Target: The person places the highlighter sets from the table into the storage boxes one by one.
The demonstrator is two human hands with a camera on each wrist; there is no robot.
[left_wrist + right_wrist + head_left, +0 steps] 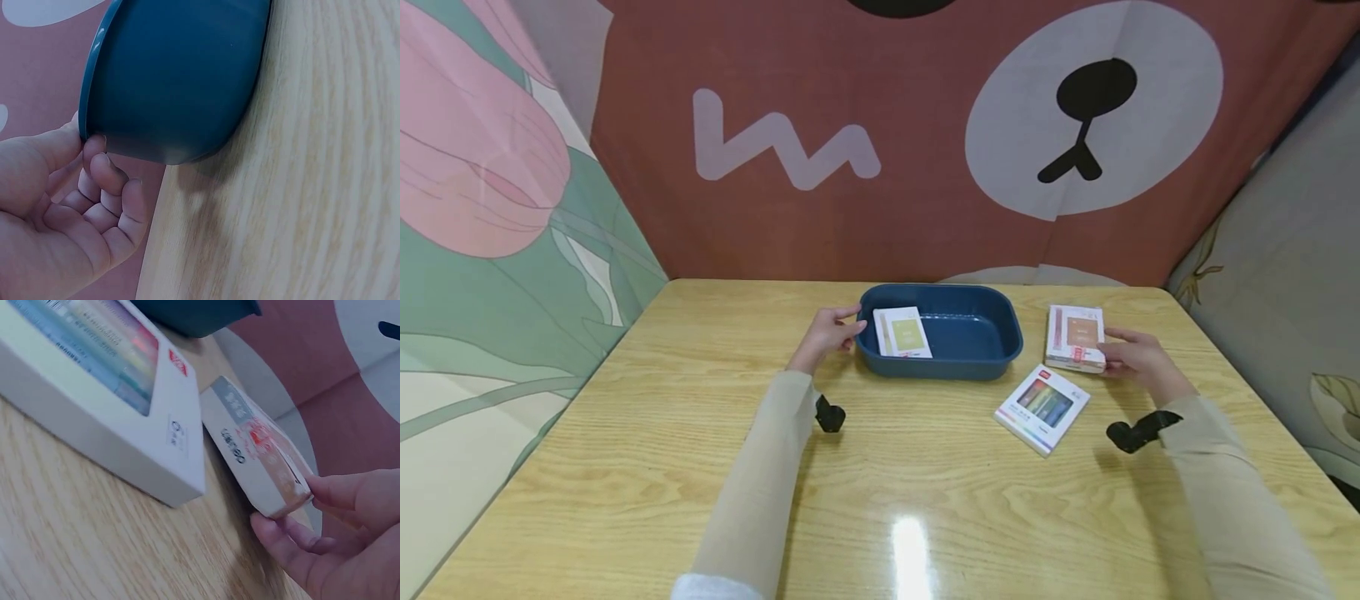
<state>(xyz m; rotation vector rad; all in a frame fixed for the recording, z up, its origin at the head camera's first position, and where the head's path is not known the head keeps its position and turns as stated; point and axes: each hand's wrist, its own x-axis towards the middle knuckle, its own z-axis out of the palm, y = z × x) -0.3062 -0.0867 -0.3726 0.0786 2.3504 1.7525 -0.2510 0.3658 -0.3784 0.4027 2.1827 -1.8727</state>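
Note:
A dark blue plastic basin stands near the table's back edge. My left hand pinches its left rim between thumb and forefinger, as the left wrist view shows. Inside the basin a white box with a yellow-green panel leans against the left side. At the right, my right hand grips the right edge of a white and pink box with thumb and fingers. In the right wrist view that box is tilted, its near end between the fingertips.
A flat white box of coloured pens, with a clear window, lies on the wooden table in front of the pink box. A cloth with a bear's face hangs behind the table. Patterned cloth covers the right side.

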